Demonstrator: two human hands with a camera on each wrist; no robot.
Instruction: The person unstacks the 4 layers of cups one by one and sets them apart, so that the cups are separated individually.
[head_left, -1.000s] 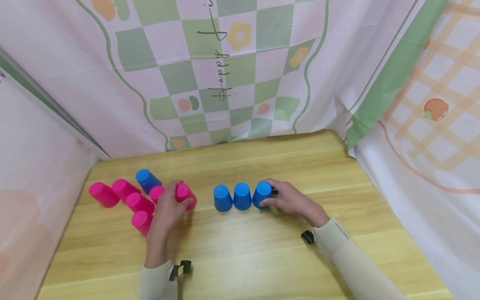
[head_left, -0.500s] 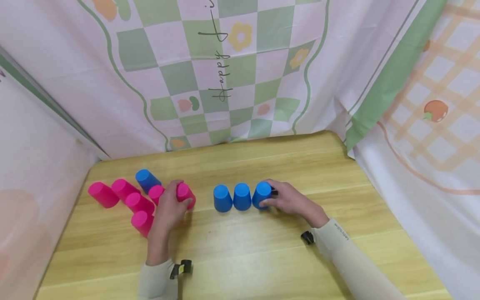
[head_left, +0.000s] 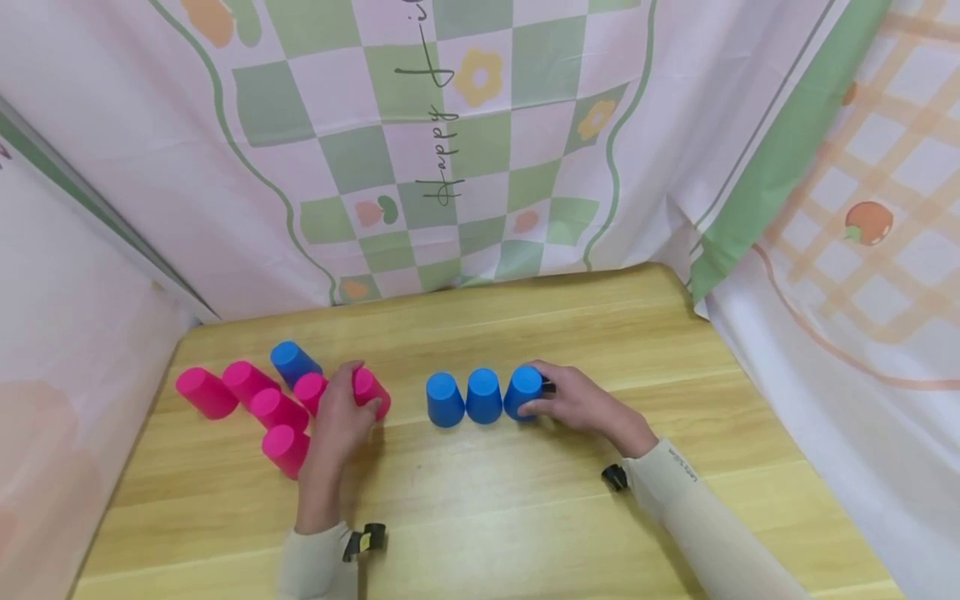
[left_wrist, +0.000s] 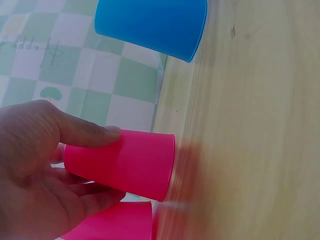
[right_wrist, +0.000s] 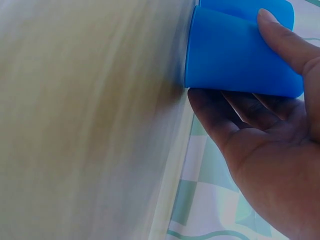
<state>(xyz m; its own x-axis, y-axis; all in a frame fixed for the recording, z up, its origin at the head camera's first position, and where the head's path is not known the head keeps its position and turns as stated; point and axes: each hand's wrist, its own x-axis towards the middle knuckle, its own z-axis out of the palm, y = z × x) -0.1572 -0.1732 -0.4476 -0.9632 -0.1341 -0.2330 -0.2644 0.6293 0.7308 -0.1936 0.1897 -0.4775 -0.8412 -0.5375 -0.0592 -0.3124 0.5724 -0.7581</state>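
My left hand [head_left: 341, 425] grips an upside-down pink cup [left_wrist: 122, 162], thumb on one side and fingers on the other. Another pink cup [left_wrist: 117, 222] stands right beside it in the left wrist view. My right hand [head_left: 581, 398] holds a blue cup [right_wrist: 240, 52] by its sides, the thumb [right_wrist: 285, 37] across the near face. That cup is the rightmost of a row of three; the middle blue cup [head_left: 483, 396] and the left blue cup [head_left: 446, 400] stand close by it, all bottoms up. A gap of table separates this row from the gripped pink cup.
Left of my left hand, several pink cups [head_left: 279, 410] stand bottoms up in a cluster, with one blue cup [head_left: 296, 362] behind them. The wooden table [head_left: 480, 517] ends at a patterned cloth [head_left: 420, 150] at the back, with more cloth at both sides.
Almost nothing moves: both hands stay on the same cups and the cups keep their places. The head view shifts very slightly.
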